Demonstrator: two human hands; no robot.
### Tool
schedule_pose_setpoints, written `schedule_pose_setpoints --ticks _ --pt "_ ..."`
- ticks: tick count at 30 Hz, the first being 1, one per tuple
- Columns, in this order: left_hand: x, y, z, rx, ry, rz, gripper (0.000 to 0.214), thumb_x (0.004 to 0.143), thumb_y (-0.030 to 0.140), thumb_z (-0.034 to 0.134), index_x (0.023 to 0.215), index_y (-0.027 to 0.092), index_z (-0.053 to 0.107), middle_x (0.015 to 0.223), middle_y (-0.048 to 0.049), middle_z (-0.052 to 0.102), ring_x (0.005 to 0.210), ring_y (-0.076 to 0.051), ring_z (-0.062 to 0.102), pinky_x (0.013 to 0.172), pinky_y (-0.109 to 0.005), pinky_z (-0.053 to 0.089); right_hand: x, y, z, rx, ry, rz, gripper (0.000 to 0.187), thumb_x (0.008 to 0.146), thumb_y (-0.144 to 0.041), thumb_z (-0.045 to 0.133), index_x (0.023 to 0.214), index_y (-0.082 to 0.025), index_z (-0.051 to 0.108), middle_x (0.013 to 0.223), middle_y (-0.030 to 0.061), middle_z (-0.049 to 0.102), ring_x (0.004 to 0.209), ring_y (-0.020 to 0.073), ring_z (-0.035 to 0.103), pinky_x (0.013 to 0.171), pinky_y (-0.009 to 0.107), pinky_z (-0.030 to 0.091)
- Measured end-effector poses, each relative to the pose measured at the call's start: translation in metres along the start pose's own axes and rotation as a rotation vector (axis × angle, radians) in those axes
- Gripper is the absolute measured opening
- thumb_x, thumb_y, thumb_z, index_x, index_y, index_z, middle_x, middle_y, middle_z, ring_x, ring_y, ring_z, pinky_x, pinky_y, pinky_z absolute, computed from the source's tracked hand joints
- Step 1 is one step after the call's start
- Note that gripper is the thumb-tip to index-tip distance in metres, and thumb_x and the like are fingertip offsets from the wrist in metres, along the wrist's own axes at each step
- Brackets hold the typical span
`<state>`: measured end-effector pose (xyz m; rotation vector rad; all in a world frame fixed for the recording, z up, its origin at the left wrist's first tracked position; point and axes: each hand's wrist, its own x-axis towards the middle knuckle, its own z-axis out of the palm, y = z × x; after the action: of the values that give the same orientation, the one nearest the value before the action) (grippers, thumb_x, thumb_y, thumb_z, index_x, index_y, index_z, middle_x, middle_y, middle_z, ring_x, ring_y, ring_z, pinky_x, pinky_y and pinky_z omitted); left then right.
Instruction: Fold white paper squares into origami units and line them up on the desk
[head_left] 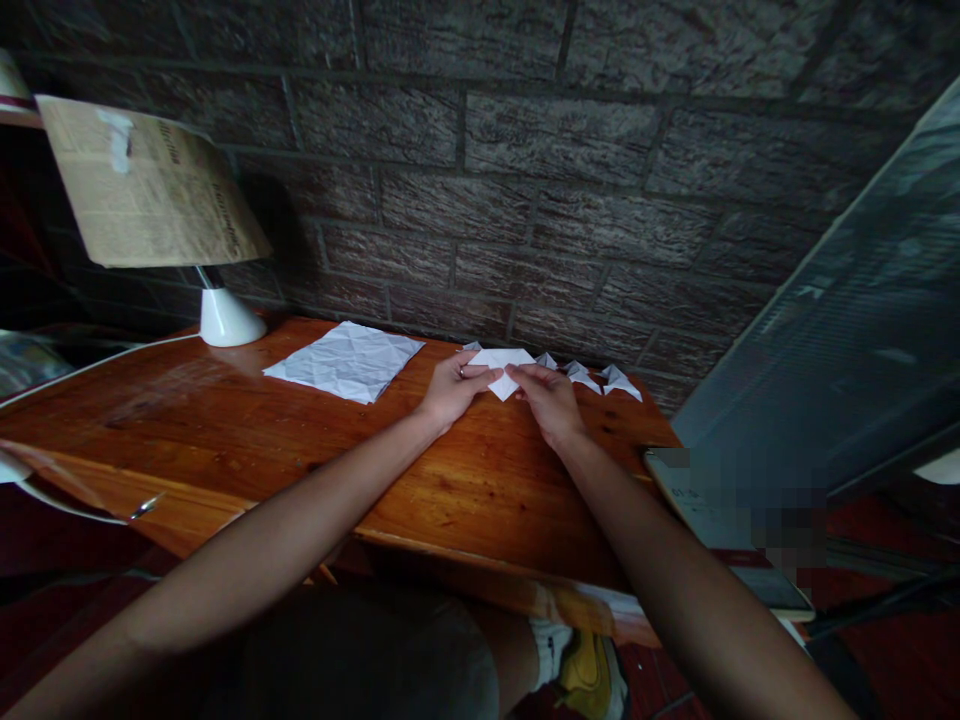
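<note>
Between my two hands is a folded piece of white paper (504, 358), wide at the top and coming to a point at the bottom. My left hand (456, 390) grips its left side, thumb on the front; a ring shows on one finger. My right hand (551, 398) pinches the right side, its thumb close to the other thumb near the middle. Behind and to the right, several small folded paper pieces (621, 382) stand in a row along the back of the table, partly hidden by my hands. Left of my hands lies a creased white sheet of paper (346, 360).
A lamp (232, 320) with a newsprint-like shade stands at the wooden table's (480, 500) back left, its white cord running left. The brick wall (555, 130) rises right behind. A grey panel (825, 300) leans at the right, above a flat pale object (712, 500) by the table's edge.
</note>
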<state>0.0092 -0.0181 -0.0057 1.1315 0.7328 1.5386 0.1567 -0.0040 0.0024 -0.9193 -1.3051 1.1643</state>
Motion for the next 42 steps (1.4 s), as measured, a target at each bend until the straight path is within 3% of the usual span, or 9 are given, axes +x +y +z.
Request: schedule_pose_setpoints --ticks 8,18,26,28,31,33,38,42 --pt "-0.002 0.001 -0.002 -0.049 -0.102 -0.05 0.049 0.057 0.028 0.09 0.101 0.014 0.071 0.09 -0.007 0.076 0.085 -0.02 0.071 0.087 -0.037 0.053 0.001 0.001 0.001 -0.064 0.002 -0.112 0.031 0.067 -0.051 0.077 0.073 -0.021 0.07 0.076 0.0012 0.07 0.071 0.0163 0.06 0.069 0.03 0.047" --pt "-0.002 0.005 0.0 -0.074 -0.005 -0.105 0.044 0.055 0.023 0.09 0.094 0.014 0.072 0.085 -0.0045 0.074 0.077 -0.015 0.068 0.079 -0.031 0.054 0.0 -0.007 -0.006 0.077 -0.133 0.035 0.032 0.054 -0.039 0.087 0.079 -0.021 0.075 0.082 0.0014 0.073 0.073 0.0136 0.063 0.07 0.029 0.049" --pt "0.001 0.001 -0.004 -0.13 0.01 -0.138 0.038 0.059 0.03 0.088 0.088 0.015 0.07 0.083 -0.0025 0.072 0.076 -0.013 0.067 0.08 -0.03 0.054 0.0 -0.003 -0.001 0.003 -0.108 -0.015 0.034 0.059 -0.047 0.083 0.078 -0.02 0.073 0.083 0.0036 0.074 0.074 0.0161 0.063 0.072 0.031 0.051" --pt "0.001 0.0 -0.005 -0.11 0.029 -0.126 0.038 0.061 0.034 0.088 0.088 0.015 0.07 0.082 -0.0026 0.072 0.075 -0.013 0.066 0.079 -0.031 0.054 0.001 -0.004 -0.002 -0.001 -0.102 0.025 0.039 0.056 -0.044 0.086 0.083 -0.02 0.071 0.082 0.0029 0.073 0.076 0.0165 0.064 0.071 0.031 0.052" --pt "0.002 0.0 -0.006 -0.077 0.031 -0.104 0.039 0.061 0.037 0.088 0.088 0.015 0.071 0.082 -0.003 0.072 0.075 -0.014 0.066 0.076 -0.03 0.053 0.003 -0.008 -0.008 0.007 0.004 0.083 0.059 0.051 -0.039 0.09 0.102 -0.024 0.066 0.09 0.0016 0.071 0.084 0.0179 0.066 0.07 0.029 0.053" --pt "0.001 -0.001 -0.005 -0.043 0.013 -0.108 0.04 0.06 0.038 0.088 0.088 0.015 0.071 0.082 -0.0035 0.072 0.074 -0.014 0.065 0.072 -0.028 0.052 0.006 -0.011 -0.013 0.017 0.058 0.073 0.066 0.054 -0.041 0.088 0.113 -0.027 0.062 0.099 0.0017 0.071 0.092 0.0182 0.066 0.072 0.028 0.054" --pt "0.0 -0.003 -0.002 0.048 -0.04 -0.092 0.042 0.06 0.045 0.087 0.084 0.014 0.072 0.074 -0.0023 0.069 0.068 -0.013 0.063 0.067 -0.026 0.051 0.009 -0.012 -0.019 -0.024 -0.087 0.0 0.037 0.063 -0.048 0.082 0.09 -0.024 0.074 0.094 0.0023 0.074 0.089 0.0176 0.066 0.076 0.029 0.052" --pt "0.0 -0.005 -0.003 0.061 -0.014 -0.078 0.043 0.061 0.047 0.086 0.085 0.014 0.073 0.076 -0.0034 0.07 0.07 -0.014 0.063 0.068 -0.027 0.051 0.008 -0.007 -0.015 -0.06 -0.114 -0.037 0.033 0.062 -0.047 0.083 0.083 -0.023 0.076 0.088 0.0022 0.075 0.081 0.0173 0.066 0.073 0.03 0.051"
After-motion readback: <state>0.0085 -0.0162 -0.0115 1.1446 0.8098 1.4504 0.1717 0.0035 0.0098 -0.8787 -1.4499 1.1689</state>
